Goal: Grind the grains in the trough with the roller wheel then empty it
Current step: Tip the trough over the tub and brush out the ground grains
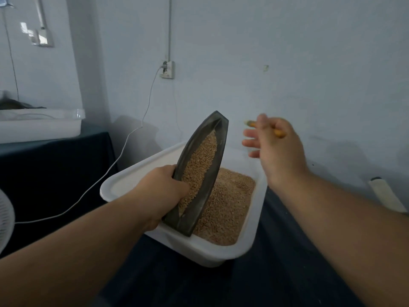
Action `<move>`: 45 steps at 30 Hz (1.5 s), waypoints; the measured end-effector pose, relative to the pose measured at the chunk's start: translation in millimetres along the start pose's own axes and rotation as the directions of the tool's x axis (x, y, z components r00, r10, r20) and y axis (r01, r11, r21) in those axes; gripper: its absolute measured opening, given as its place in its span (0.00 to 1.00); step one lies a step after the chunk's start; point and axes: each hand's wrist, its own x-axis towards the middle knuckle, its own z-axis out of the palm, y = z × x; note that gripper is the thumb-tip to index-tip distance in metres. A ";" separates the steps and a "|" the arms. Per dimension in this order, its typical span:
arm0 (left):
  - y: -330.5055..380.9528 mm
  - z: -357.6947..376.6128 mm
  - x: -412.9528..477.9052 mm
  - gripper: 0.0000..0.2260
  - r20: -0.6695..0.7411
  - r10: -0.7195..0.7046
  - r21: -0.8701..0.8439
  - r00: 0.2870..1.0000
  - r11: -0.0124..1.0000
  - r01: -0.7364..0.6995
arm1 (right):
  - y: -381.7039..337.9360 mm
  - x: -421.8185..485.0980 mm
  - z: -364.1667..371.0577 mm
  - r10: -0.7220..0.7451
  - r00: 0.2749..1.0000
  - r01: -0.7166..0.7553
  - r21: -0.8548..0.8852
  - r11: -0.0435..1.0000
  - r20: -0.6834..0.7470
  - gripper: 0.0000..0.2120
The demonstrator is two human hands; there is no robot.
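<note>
1. Your left fingers are clamped round the near side wall of the trough, with the fingertips down among the grains inside it. Your left hand alone carries it.
2. Your right fingers are spread apart and loose, yet the thumb seems to pinch a thin yellow stick against the hand. Blur hides what the stick is. Your right hand hangs in the air just beside the trough's raised tip and touches nothing else.
3. The trough is tilted over the white tub, far tip high and near end low at the tub's front rim. It holds a long heap of grains.
4. The tub itself has a bed of grain in it, so you look to be at the emptying step, with the pour not yet finished.
5. Next, you probably need to roll or tip the trough further so the heap slides out. Keep its low end inside the rim, or grain may spill onto the dark counter.
</note>
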 end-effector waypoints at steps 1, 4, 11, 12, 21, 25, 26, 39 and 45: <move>-0.7 0.5 0.6 0.08 -0.005 0.000 0.011 1.000 1.000 0.000 | -3.0 4.5 -4.2 -0.016 1.000 0.016 0.009 1.000 -0.008 0.17; -0.2 2.1 3.5 0.07 -0.003 0.011 0.061 1.000 0.998 -0.011 | -6.2 11.0 -13.0 -0.055 0.998 0.055 0.008 0.998 -0.027 0.17; 10.7 8.4 14.1 0.07 0.019 0.087 0.203 0.996 0.975 -0.089 | 9.5 1.7 -18.2 0.023 0.995 -0.038 0.158 0.987 0.096 0.15; 12.7 8.7 16.3 0.07 0.022 0.093 0.228 0.995 0.969 -0.096 | 12.3 -0.7 -18.5 0.020 0.994 -0.036 0.147 0.988 0.110 0.13; 20.4 9.3 19.6 0.13 0.074 0.250 0.546 0.966 0.800 -0.249 | 17.2 1.0 -12.5 0.278 0.939 -0.344 0.505 0.791 0.204 0.13; 26.2 14.2 18.2 0.14 0.102 0.319 0.596 0.942 0.739 -0.314 | 17.3 -9.9 3.8 0.431 0.870 -0.448 0.751 0.485 0.240 0.19; 27.8 15.8 18.3 0.15 0.111 0.331 0.599 0.937 0.730 -0.329 | 16.2 -11.3 6.3 0.451 0.860 -0.441 0.795 0.416 0.240 0.18; 43.5 23.4 18.5 0.38 0.147 0.353 0.837 0.924 0.453 -0.306 | 17.8 -21.9 14.3 0.570 0.786 -0.296 0.955 0.005 0.240 0.15; 44.6 26.0 15.4 0.39 0.135 0.370 0.892 0.919 0.359 -0.276 | 19.8 -26.0 11.4 0.596 0.765 -0.254 0.965 -0.070 0.245 0.16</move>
